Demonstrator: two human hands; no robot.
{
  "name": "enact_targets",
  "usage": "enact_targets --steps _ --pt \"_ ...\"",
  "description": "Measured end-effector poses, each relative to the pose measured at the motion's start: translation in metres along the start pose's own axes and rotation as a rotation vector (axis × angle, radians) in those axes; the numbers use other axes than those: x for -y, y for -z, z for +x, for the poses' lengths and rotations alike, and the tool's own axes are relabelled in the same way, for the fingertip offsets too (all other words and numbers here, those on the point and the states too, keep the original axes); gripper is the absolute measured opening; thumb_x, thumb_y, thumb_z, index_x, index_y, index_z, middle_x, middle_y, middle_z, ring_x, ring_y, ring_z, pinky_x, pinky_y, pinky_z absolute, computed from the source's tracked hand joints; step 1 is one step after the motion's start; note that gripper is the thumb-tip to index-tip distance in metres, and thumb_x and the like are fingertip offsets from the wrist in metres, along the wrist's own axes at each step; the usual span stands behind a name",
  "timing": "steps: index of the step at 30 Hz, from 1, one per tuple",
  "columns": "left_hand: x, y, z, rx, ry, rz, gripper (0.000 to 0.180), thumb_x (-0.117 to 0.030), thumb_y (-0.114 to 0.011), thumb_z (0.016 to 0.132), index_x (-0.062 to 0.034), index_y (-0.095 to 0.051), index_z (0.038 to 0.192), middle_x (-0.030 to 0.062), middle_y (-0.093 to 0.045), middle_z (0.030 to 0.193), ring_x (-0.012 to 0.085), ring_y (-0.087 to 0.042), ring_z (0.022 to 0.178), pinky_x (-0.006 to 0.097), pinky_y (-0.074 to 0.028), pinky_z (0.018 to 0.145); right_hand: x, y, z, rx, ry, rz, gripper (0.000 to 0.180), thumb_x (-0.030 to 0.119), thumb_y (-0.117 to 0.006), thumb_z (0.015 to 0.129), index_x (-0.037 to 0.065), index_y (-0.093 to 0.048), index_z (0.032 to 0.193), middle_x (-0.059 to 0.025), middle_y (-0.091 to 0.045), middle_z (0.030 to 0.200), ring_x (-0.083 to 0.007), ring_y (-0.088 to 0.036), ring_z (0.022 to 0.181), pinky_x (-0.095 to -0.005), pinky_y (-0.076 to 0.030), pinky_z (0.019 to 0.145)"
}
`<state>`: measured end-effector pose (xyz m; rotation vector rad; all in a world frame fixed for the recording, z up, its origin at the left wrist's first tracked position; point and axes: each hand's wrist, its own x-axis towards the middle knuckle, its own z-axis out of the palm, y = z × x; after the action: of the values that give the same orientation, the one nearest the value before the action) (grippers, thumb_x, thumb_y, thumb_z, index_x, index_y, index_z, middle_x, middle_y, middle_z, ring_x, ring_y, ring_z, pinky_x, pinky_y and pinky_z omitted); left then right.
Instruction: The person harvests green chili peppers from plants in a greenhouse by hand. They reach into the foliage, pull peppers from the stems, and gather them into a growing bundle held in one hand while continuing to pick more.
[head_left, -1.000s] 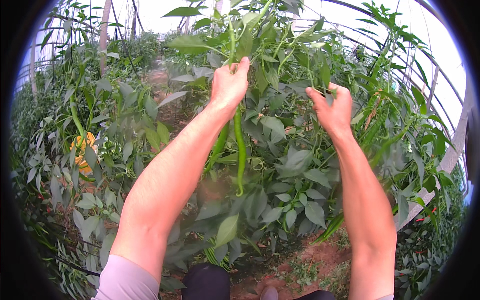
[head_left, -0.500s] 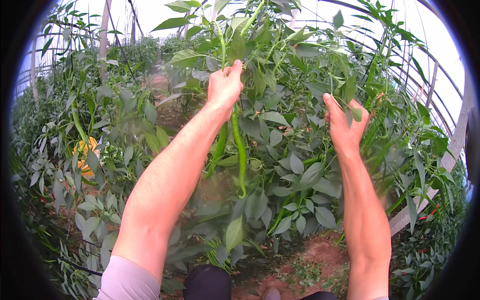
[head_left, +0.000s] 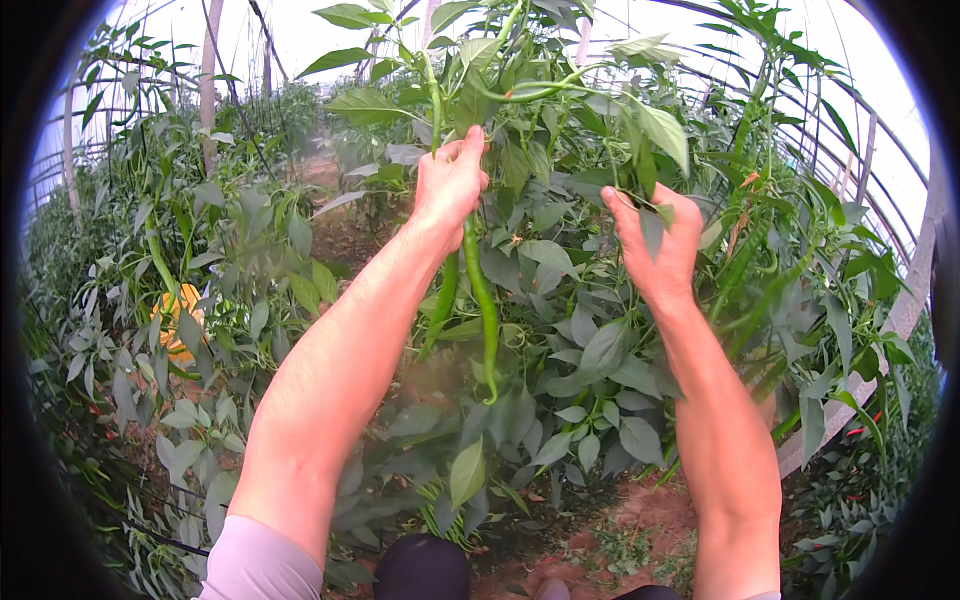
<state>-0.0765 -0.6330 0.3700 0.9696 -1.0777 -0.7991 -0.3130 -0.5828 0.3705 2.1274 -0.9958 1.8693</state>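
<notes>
My left hand point(head_left: 450, 185) is closed at the middle of the view. A long, thin green chili pepper point(head_left: 485, 310) with a curled tip hangs from below the fist, and another green chili pepper point(head_left: 441, 305) hangs just beside it. A slim green length point(head_left: 435, 100) rises above the fist among leaves; whether it is a stem or a pepper I cannot tell. To the right, my right hand point(head_left: 662, 240) pinches a leafy shoot point(head_left: 640, 155) between thumb and fingers. The shoot's upper stem point(head_left: 545, 92) arches left toward the plant top.
Dense pepper plants point(head_left: 590, 350) stand all around. A yellow thing point(head_left: 178, 322) shows through leaves at left. A pale slanted post point(head_left: 905, 310) runs along the right side, under curved greenhouse ribs. Reddish soil point(head_left: 640, 520) lies below, near several green peppers point(head_left: 440, 512) low down.
My right hand has moved left, toward my left hand, bringing the leafy shoot with it; the shoot's stem now bends in an arch. My left hand stays nearly in place.
</notes>
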Motion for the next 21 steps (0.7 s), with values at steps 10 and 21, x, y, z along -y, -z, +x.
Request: enact_targets --steps 10,21 --pt "-0.001 0.006 0.003 0.004 0.004 -0.069 0.045 -0.046 -0.054 0.108 -0.0040 -0.069 0.116 -0.0036 -0.052 0.066 0.0069 -0.042 0.059 0.027 -0.035 0.055 -0.011 -0.020 0.014 -0.025 0.021 -0.256 0.014 0.018 -0.082 0.084 0.006 -0.076 0.089 -0.0189 -0.068 0.073 -0.0399 -0.064 0.066 -0.0440 -0.050 0.063" --pt "-0.001 0.015 0.010 0.002 0.017 -0.102 0.044 -0.045 -0.053 0.109 -0.0049 -0.069 0.116 -0.0035 -0.053 0.067 0.0070 -0.042 0.059 0.026 -0.034 0.056 -0.021 -0.021 0.023 -0.018 -0.060 -0.404 0.017 0.020 -0.082 0.085 0.005 -0.073 0.087 -0.0181 -0.070 0.074 -0.0423 -0.069 0.075 -0.0482 -0.053 0.068"
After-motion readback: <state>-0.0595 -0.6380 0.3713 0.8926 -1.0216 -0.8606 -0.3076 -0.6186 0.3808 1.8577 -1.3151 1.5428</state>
